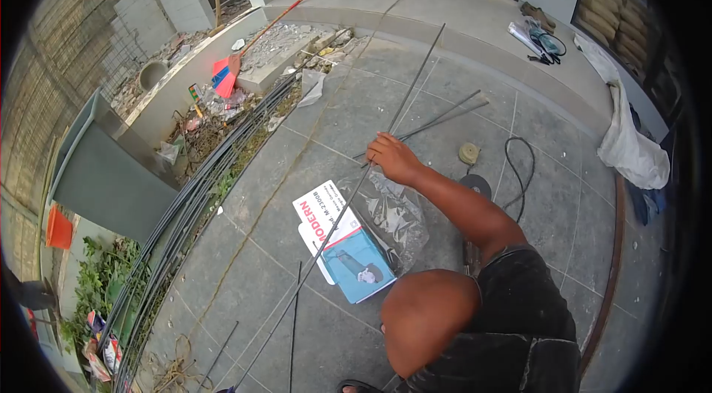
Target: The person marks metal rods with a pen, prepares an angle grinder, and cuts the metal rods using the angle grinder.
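My right hand (393,158) is closed around a long, thin steel rod (417,83), which runs diagonally over the grey tiles towards the bottom edge. My left hand is out of view. Below the right hand lie a clear plastic bag (397,219) and a white and blue MODERN angle grinder box (360,263), with the rod passing over the box. Two shorter rods (452,113) cross just beyond the hand. Partly hidden under my forearm is a dark, rounded tool (476,185), with a black cable (528,178) curving beside it.
A yellowish tape roll (469,153) sits right of my hand. Along the left, a bundle of long rods (215,144) borders a rubble-filled bed near a grey bin (111,178). A raised porch step (475,59) curves behind. White sacking (630,141) lies at right.
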Demonstrator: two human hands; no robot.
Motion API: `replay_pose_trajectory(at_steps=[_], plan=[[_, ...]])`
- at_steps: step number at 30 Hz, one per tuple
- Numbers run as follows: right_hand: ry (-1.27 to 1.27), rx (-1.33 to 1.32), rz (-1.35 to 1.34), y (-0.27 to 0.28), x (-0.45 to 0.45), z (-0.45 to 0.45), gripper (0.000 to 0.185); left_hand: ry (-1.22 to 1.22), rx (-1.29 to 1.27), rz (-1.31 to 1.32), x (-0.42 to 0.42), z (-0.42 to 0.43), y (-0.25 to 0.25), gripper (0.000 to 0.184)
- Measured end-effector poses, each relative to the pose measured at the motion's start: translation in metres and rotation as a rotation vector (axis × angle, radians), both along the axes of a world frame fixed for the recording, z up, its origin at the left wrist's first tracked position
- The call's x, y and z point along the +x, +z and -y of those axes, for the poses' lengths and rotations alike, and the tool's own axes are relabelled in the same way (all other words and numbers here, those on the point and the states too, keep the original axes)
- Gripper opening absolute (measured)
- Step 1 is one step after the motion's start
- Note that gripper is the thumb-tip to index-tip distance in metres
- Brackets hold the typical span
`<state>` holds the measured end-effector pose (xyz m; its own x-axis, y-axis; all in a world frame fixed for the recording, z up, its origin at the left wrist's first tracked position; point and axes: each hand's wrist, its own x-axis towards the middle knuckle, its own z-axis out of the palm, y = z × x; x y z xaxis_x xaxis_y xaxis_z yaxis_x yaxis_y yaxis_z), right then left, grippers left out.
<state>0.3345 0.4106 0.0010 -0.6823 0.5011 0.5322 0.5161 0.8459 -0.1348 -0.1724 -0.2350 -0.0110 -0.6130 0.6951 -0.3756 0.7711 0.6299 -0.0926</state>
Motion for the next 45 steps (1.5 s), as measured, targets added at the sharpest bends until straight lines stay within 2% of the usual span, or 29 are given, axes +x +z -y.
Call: replay_pose_trajectory(at_steps=[5,8,15,17,24,26,27,28,29,31,32,33,34,36,37,39,40,42,44,45], plan=[[-0.135,0.090,-0.072,-0.010,0.036,-0.038,0.011,-0.103,-0.025,0.069,0.031,-0.052,-0.003,0.027],[-0.163,-0.017,-0.025,-0.028,0.053,-0.043,0.012,-0.248,-0.093,0.074,0.048,-0.075,-0.002,0.026],[-0.167,-0.020,-0.073,-0.033,0.050,-0.030,0.017,-0.129,-0.083,0.049,0.037,-0.055,-0.026,0.025],[-0.196,0.042,-0.072,-0.034,0.048,-0.021,0.024,-0.132,-0.058,0.032,0.032,-0.047,-0.035,0.026],[-0.381,0.008,-0.056,-0.020,0.052,0.060,0.049,0.007,-0.079,0.101,0.049,-0.061,-0.013,0.028],[-0.477,-0.097,-0.106,-0.018,0.064,0.090,0.057,-0.010,-0.017,0.165,0.046,-0.062,-0.013,0.030],[-0.476,-0.094,-0.084,-0.016,0.071,0.106,0.057,-0.082,-0.002,0.277,0.028,-0.056,-0.021,0.035],[-0.534,-0.156,-0.115,-0.016,0.076,0.122,0.060,-0.032,0.048,0.314,0.023,-0.056,-0.018,0.030],[-0.596,-0.218,-0.147,-0.015,0.082,0.140,0.062,-0.011,0.096,0.338,0.020,-0.059,-0.018,0.033],[-0.628,-0.249,-0.040,-0.008,0.099,0.178,0.063,-0.030,0.030,0.479,0.018,-0.082,-0.001,0.036],[-0.662,-0.268,0.037,-0.004,0.108,0.192,0.064,-0.086,0.013,0.431,0.012,-0.089,-0.005,0.036],[-0.728,-0.319,0.090,-0.004,0.119,0.206,0.067,-0.148,-0.011,0.433,0.005,-0.100,-0.009,0.046],[-0.792,-0.371,0.139,-0.005,0.128,0.218,0.070,-0.172,0.003,0.448,0.006,-0.113,-0.007,0.044],[-1.058,-0.487,0.180,-0.016,0.142,0.233,0.074,-0.188,0.044,0.421,0.041,-0.161,0.022,0.039],[-1.051,-0.490,0.175,-0.016,0.140,0.242,0.074,-0.318,0.129,0.356,0.052,-0.179,0.025,0.035],[-1.175,-0.813,-0.094,-0.012,0.129,0.251,0.078,-0.472,0.234,0.280,0.105,-0.222,0.063,0.029],[-1.216,-0.972,-0.223,-0.009,0.124,0.251,0.080,-0.528,0.270,0.350,0.138,-0.242,0.086,0.029],[-1.278,-1.306,-0.481,-0.006,0.115,0.246,0.084,-0.756,0.290,0.567,0.188,-0.260,0.092,0.031],[-1.323,-1.137,-0.165,-0.022,0.123,0.226,0.088,-0.806,0.104,0.751,0.248,-0.270,0.088,0.022],[-1.405,-1.084,-0.096,-0.036,0.128,0.220,0.087,-0.831,0.026,0.788,0.274,-0.268,0.070,0.025]])
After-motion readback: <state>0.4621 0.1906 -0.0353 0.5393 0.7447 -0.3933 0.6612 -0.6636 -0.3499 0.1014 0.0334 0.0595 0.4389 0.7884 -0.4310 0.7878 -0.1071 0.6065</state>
